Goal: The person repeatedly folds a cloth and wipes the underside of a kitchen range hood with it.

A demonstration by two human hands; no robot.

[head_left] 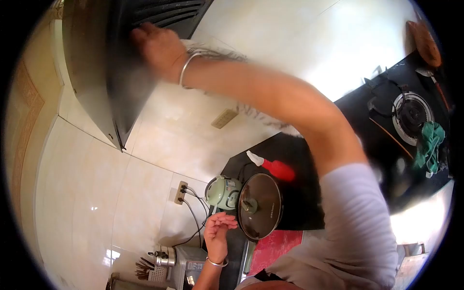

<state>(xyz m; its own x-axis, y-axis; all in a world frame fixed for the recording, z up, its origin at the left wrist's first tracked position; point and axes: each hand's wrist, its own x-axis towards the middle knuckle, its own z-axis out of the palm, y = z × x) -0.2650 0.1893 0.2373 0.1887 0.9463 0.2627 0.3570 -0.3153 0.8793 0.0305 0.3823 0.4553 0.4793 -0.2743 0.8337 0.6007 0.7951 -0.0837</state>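
Note:
My right hand [162, 50] is raised high against the dark range hood [130, 87]. Its fingertips are blurred at the hood's surface, and whether they touch or grip anything there is unclear. Low down, my left hand [220, 234] hovers with loosely curled fingers and no object visible in it. Just right of its fingertips is a pan with a glass lid [263, 217]; the lid has a round knob. The pan's handle [250, 257] points toward my body. A light green rice cooker [222, 191] stands behind my left hand, close beside the pan.
A red bottle with a white nozzle [278, 170] lies behind the pan. On the right are a gas burner [412, 116] and a green cloth [428, 145]. Cords run from a wall socket [181, 192]. A chopstick holder [157, 274] stands at lower left.

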